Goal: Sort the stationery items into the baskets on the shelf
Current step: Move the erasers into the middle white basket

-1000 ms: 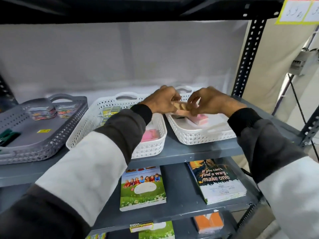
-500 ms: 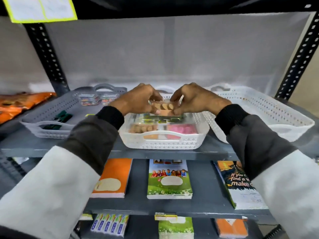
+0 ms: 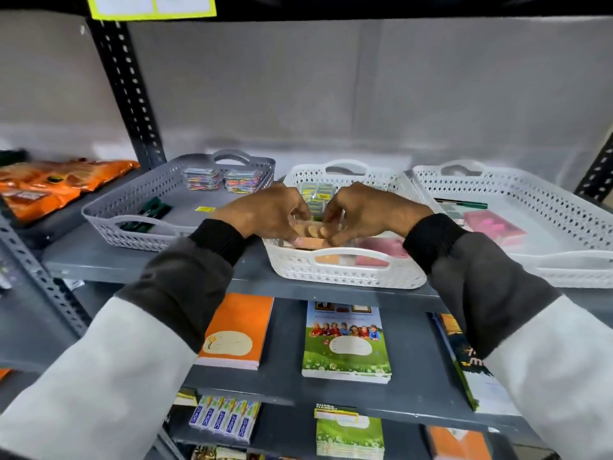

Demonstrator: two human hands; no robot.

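both hands, left hand (image 3: pixel 265 212) and right hand (image 3: pixel 368 210), pinch a peach packet (image 3: pixel 311 234) over the middle white basket (image 3: pixel 345 270).

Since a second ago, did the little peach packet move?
Yes. The peach packet, held by both hands, went from the right white basket leftward to the middle white basket.

Upper shelf (image 3: pixel 159 260), left to right: left basket (image 3: pixel 139 234), middle basket (image 3: pixel 345 270), right basket (image 3: pixel 570 260), side by side. Left basket holds two small boxes (image 3: pixel 222 177) at the back and clips (image 3: pixel 149 210) at the front left. Middle basket holds small packets (image 3: pixel 316 194) at the back; both hands, left hand (image 3: pixel 265 212) and right hand (image 3: pixel 368 210), meet over it, holding a flat pack (image 3: pixel 311 232) between them. Right basket holds a pen (image 3: pixel 464 204) behind flat blocks (image 3: pixel 494 224). Lower shelf: three notebooks (image 3: pixel 346 343) in a row.
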